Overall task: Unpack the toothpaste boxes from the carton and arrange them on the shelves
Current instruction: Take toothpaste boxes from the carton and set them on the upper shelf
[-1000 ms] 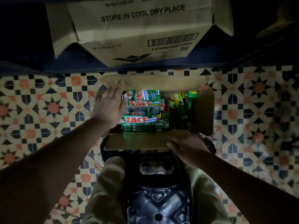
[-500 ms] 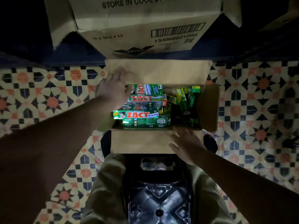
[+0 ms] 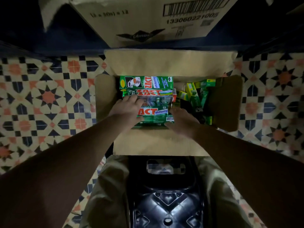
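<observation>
I see the open carton (image 3: 158, 142) on the tiled floor, green toothpaste boxes (image 3: 146, 83) stacked in its left half. My left hand (image 3: 126, 109) and right hand (image 3: 181, 119) flank the nearest box (image 3: 153, 116), fingers curled onto its ends.

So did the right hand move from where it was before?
Yes. The right hand was resting on the carton's near flap; it has gone forward over the edge into the carton, onto the right end of the nearest toothpaste box.
</observation>
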